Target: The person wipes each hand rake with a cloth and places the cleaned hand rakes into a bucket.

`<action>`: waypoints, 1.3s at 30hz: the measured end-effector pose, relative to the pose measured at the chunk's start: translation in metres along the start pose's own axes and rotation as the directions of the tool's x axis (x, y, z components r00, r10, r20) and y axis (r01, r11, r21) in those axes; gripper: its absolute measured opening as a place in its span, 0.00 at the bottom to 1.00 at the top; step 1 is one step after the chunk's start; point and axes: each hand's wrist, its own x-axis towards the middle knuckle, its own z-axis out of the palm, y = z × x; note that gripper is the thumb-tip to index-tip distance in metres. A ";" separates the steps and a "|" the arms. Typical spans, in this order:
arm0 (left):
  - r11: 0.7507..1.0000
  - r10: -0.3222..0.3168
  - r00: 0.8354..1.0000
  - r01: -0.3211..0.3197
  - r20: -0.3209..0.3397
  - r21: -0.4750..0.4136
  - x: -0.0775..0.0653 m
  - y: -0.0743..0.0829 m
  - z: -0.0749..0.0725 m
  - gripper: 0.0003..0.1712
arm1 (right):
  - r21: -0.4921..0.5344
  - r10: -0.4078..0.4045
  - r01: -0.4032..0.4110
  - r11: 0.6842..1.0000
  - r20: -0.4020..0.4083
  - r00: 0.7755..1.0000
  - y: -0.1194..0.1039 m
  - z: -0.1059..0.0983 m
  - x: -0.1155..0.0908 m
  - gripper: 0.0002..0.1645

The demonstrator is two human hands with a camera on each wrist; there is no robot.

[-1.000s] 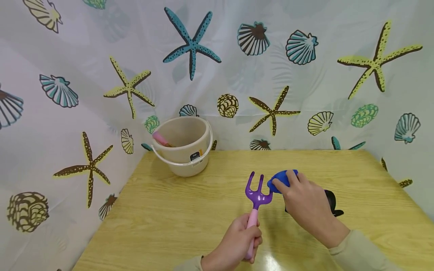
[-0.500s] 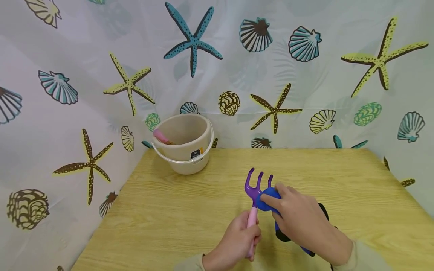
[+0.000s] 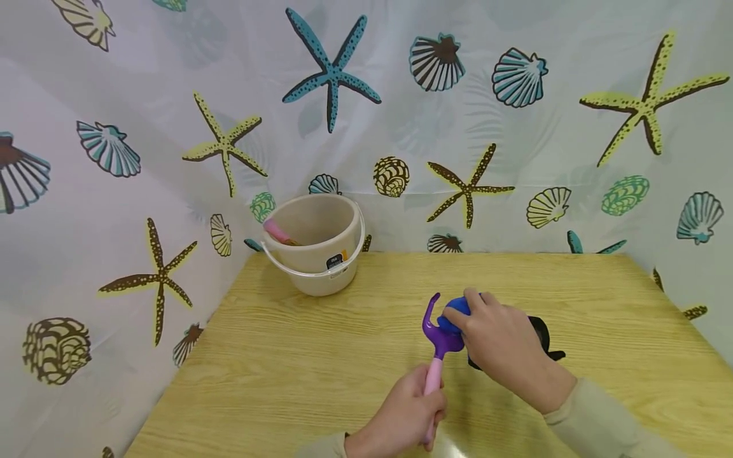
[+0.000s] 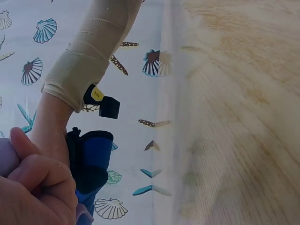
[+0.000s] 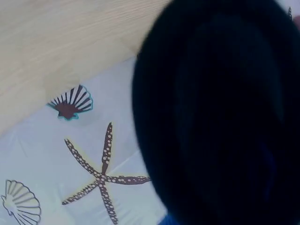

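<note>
A garden hand fork (image 3: 444,341) with a purple head and pink handle points away from me in the head view. My left hand (image 3: 403,407) grips its handle. My right hand (image 3: 506,346) holds a bunched blue and black glove (image 3: 456,313), whose blue end lies against the fork's head and covers most of the prongs. One prong still shows on the left. The black part of the glove hangs out behind the right hand. In the left wrist view the glove (image 4: 97,154) shows below the right forearm; a dark rounded opening of it fills much of the right wrist view.
A beige bucket (image 3: 321,267) with a white handle stands at the back left of the wooden table (image 3: 275,356). Something with a pink handle (image 3: 279,233) leans inside it. A curtain (image 3: 366,146) printed with shells and starfish surrounds the table's back and sides.
The right hand has moved the glove from beside the fork onto its neck, then up over the prongs. The left hand keeps its grip on the handle.
</note>
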 end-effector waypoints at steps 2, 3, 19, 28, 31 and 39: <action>1.000 -0.004 1.000 0.004 -0.009 -0.021 0.001 0.001 0.000 0.10 | -0.034 -0.002 0.001 0.999 -0.025 1.000 -0.001 0.000 0.000 0.27; 0.999 -0.007 1.000 0.006 -0.009 -0.033 0.001 0.002 0.001 0.10 | -0.056 0.000 -0.002 0.998 -0.036 0.999 -0.002 -0.001 0.000 0.29; 0.999 -0.031 1.000 0.031 0.006 0.009 0.002 0.006 -0.004 0.11 | 0.170 0.099 -0.154 0.973 0.290 0.952 -0.026 -0.044 0.002 0.21; 0.997 -0.026 1.000 0.026 -0.012 0.072 0.000 0.003 0.001 0.11 | 0.109 0.098 -0.118 0.987 0.174 0.980 -0.029 -0.038 0.013 0.19; 0.997 -0.040 0.999 0.041 -0.018 0.063 -0.003 0.001 0.005 0.10 | 0.080 0.092 -0.101 0.992 0.107 0.990 -0.025 -0.033 0.019 0.16; 0.997 -0.021 0.999 0.024 -0.039 0.076 -0.004 0.001 0.010 0.10 | -0.026 0.107 -0.106 0.994 0.024 0.994 -0.023 -0.024 0.027 0.12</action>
